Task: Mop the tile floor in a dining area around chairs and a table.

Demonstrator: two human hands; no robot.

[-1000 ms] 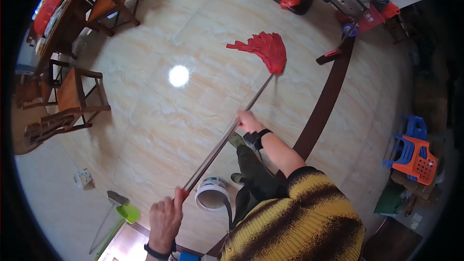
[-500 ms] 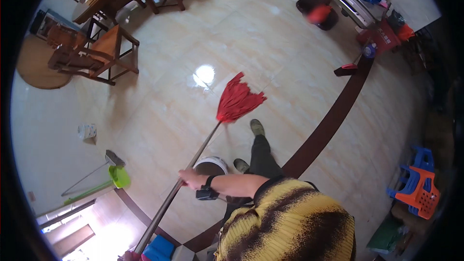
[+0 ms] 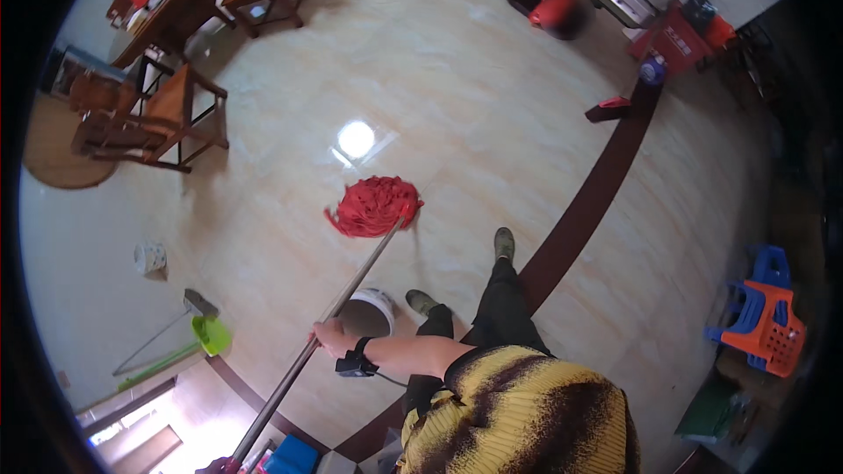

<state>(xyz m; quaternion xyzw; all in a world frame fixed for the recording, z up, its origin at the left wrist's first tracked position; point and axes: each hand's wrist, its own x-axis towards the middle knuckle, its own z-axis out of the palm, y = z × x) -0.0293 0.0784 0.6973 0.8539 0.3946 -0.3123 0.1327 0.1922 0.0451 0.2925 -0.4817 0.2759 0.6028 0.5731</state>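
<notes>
A mop with a red strand head (image 3: pixel 373 207) lies spread on the tiled floor ahead of me. Its long metal handle (image 3: pixel 290 377) slants from the mop head down to the lower left. My right hand (image 3: pixel 330 338) is closed around the handle partway along, with a dark device strapped on that wrist. Mostly cut off at the lower left edge, my left hand (image 3: pixel 216 466) grips the handle's upper end. A white bucket (image 3: pixel 384 305) stands beneath the handle, just left of my feet, partly hidden by my right hand and forearm.
Wooden chairs (image 3: pixel 180 114) and a table stand far left. A broom (image 3: pixel 200 302) and green dustpan (image 3: pixel 211 335) lie at left. At right are stacked plastic stools (image 3: pixel 773 325); a small red-edged dustpan (image 3: pixel 608 110) and blurred red-and-black round object (image 3: pixel 560 16) are farther off.
The mop head has swung left and toward me, its strands now bunched out to the left instead of trailing forward. My right foot has shifted right. Both hands keep hold of the handle.
</notes>
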